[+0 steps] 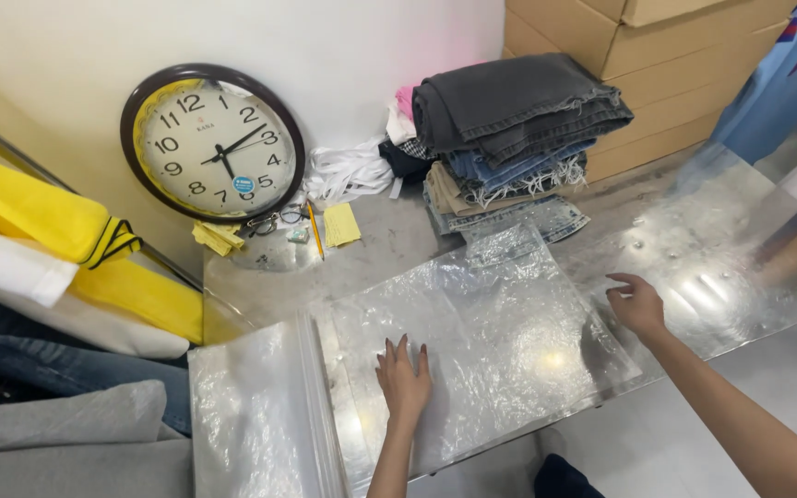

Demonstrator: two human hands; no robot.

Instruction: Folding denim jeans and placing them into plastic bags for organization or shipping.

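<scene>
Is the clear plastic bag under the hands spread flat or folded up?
Spread flat: the clear plastic bag lies open on the metal table, left hand pressing it, right hand at its edge.

bag stack (pixel 260 415): cut by bottom edge | cardboard boxes (pixel 657 55): cropped at top

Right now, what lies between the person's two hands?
In the head view, only the clear plastic bag spreads between the left hand and right hand.
</scene>
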